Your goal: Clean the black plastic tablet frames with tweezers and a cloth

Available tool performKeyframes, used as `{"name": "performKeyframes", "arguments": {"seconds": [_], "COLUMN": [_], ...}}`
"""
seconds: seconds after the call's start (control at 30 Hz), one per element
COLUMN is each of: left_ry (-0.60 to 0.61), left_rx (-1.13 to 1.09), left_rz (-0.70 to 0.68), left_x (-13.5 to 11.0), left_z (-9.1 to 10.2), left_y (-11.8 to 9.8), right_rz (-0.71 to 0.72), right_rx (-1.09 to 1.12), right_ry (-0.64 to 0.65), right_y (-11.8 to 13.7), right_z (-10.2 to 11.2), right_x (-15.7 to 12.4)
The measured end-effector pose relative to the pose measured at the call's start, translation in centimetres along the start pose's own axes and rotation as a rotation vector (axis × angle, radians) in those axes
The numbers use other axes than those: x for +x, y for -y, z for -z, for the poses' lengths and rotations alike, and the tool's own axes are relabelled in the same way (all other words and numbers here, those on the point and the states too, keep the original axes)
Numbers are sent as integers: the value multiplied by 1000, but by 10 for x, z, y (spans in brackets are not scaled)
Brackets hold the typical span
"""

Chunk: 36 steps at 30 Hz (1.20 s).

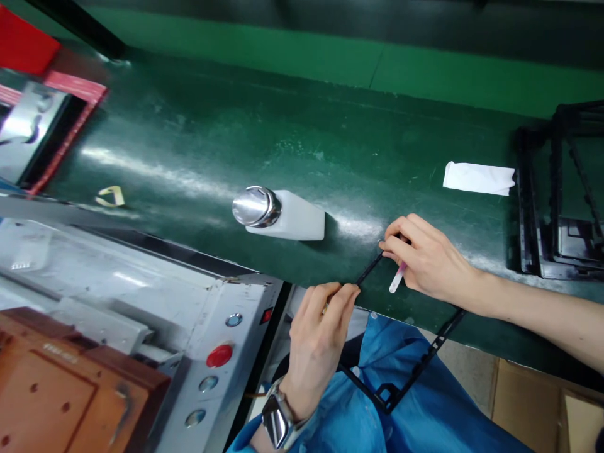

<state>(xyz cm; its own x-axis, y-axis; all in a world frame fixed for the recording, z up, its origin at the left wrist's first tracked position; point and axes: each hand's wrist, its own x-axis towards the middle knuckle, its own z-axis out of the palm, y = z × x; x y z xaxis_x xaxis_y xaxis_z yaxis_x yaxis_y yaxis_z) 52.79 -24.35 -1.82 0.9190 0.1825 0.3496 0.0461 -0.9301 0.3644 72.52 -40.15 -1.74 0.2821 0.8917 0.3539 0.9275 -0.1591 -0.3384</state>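
Observation:
A thin black plastic frame (413, 371) is held between both hands, tilted over the bench's front edge, with one corner against the blue garment. My left hand (323, 324), wearing a watch on its wrist, pinches one side of the frame. My right hand (427, 261) grips the same side farther up, near a corner. A small stick with a white end and a pink part (397, 278) pokes out beneath the right hand's fingers. Left of the right hand, a white bottle (302, 217) with a shiny metal pump top stands on the bench.
Several similar black frames (540, 207) are stacked at the right. A white paper strip (479, 178) lies beside them on the green bench (198, 126). A yellowish tape piece (111, 196) lies at left. A machine panel with a red button (219, 355) borders the lower left.

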Motion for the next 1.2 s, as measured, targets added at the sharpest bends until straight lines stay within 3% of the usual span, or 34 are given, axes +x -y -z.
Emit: {"name": "performKeyframes", "arguments": {"seconds": [0.3,0.47,0.6,1.03,1.2], "left_ry": [35,-41,-32,41,-59], "left_rx": [-80,1,41,-77,-72], "left_rz": [30,-23,-56,64,44], "left_x": [-7,-13,-9,-4,-14], "left_z": [2,3,3,0,-3], "left_y": [3,3,0,0,2], "right_rz": [9,7,1,-5,-11], "right_rx": [5,7,5,13,16], "right_ry": [-4,-6,5,9,25], "right_y": [-1,0,0,0,1], "right_z": [-1,-1,-1,0,-1], "right_x": [-1,0,0,-2,-2]}}
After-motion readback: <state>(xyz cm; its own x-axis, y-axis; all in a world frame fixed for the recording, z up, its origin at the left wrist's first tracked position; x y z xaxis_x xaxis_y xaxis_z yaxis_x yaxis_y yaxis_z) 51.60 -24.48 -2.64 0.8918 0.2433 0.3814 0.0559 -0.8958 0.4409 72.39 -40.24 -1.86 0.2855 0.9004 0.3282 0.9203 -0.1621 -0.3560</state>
